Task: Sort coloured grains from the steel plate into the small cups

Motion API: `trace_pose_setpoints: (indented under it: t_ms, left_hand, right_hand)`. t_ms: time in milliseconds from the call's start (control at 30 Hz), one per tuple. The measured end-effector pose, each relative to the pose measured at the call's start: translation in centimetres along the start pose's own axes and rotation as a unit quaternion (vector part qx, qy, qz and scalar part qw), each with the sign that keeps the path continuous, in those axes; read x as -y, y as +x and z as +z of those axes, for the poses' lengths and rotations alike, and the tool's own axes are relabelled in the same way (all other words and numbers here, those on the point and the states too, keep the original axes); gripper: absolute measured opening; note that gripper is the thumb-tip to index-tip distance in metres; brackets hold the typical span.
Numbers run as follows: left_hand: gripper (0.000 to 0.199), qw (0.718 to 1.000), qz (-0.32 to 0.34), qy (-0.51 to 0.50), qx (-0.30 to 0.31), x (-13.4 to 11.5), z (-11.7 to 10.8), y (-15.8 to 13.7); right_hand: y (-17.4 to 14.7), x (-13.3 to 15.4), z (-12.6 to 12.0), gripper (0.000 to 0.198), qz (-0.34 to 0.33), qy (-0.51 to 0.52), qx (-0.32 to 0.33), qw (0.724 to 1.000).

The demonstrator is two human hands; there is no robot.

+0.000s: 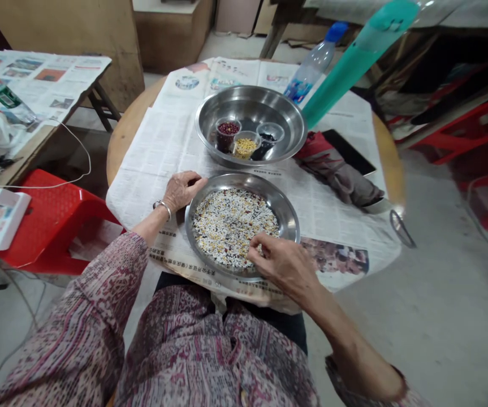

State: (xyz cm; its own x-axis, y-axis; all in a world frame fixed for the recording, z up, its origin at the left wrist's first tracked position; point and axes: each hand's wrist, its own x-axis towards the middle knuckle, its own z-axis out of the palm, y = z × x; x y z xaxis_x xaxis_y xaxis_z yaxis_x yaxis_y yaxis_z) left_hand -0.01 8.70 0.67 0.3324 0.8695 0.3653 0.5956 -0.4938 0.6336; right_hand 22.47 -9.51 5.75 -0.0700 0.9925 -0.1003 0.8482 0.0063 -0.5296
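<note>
Grain mix (229,226) sits in shallow steel dish (287,212) by table (119,147) edge. Left hand (181,191) half-open, fingertips at rim; right hand (285,262) near-closed pinch over mix, can't tell if it holds any. Risk: right hand leaning on near rim could tip dish, spill mix.

OK so I count two hands (184,189) (288,263), two round metal pans (288,217) (207,124), and three little clear cups (228,133) (246,147) (271,133). There's also one blue-capped bottle (314,66), one long teal tube thing (348,70), one silver bracelet (165,207), one white power strip (4,221), and one round desk (125,133).
</note>
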Motion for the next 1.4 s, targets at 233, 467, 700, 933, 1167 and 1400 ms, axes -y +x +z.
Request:
trace_pose_setpoints:
  t_ms: [233,467,700,933,1167,1400]
  left_hand:
    - [0.029,1.0,0.002,0.004,0.0,0.1,-0.1,-0.2]
    - [0.025,1.0,0.008,0.01,0.001,0.3,-0.1,-0.3]
    - [0.024,1.0,0.013,0.008,-0.004,0.5,0.0,-0.4]
    - [0.026,1.0,0.007,0.004,-0.003,0.7,0.1,-0.5]
    - [0.026,1.0,0.003,0.014,0.007,0.6,0.0,-0.6]
    - [0.026,1.0,-0.001,0.022,0.013,0.5,0.0,-0.6]
  right_hand:
    - [1.8,0.5,-1.0,0.004,0.176,0.643,0.088,0.74]
    - [4.2,-0.4,-0.4,0.016,0.248,0.784,0.004,0.569]
    - [6.1,0.9,-1.9,0.026,0.274,0.791,-0.057,0.545]
    - [7.5,2.2,-2.9,0.033,0.249,0.784,-0.064,0.565]
    - [8.7,3.3,-3.1,0.033,0.224,0.783,-0.06,0.577]
    - [9.1,3.6,-2.8,0.033,0.228,0.782,-0.057,0.577]
